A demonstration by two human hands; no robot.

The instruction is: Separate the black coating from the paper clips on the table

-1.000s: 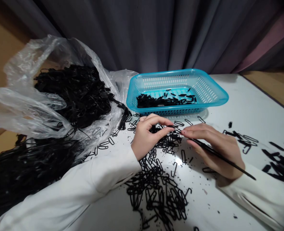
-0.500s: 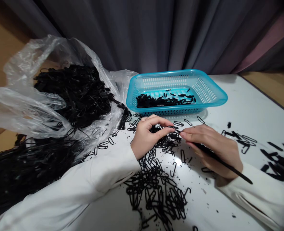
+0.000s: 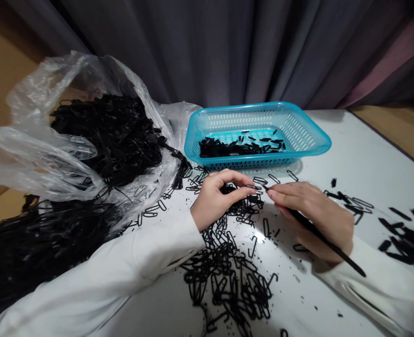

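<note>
White tabletop [image 3: 361, 145], blue basket [image 3: 300, 133], black loops [image 3: 235, 290], black strips [image 3: 408, 243]

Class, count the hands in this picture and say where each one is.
2. The left hand, just in front of the blue basket, pinches a small dark piece; the right hand, to its right, holds a slim black tool. No others show.

The pale-sleeved left forearm [image 3: 133, 257] extends diagonally from the lower left to the left hand [image 3: 221, 199], whose index finger [image 3: 240, 176] and thumb [image 3: 242, 193] arch toward each other in a fine pinch, leaving a rounded opening behind their tips. The right forearm [image 3: 385, 285], likewise sleeved, enters from the lower right; the right hand [image 3: 312, 215] lies back upward, its fingers [image 3: 291, 199] bunched in a grip and directed leftward, with the fingertips of both hands near each other but apart.
</note>
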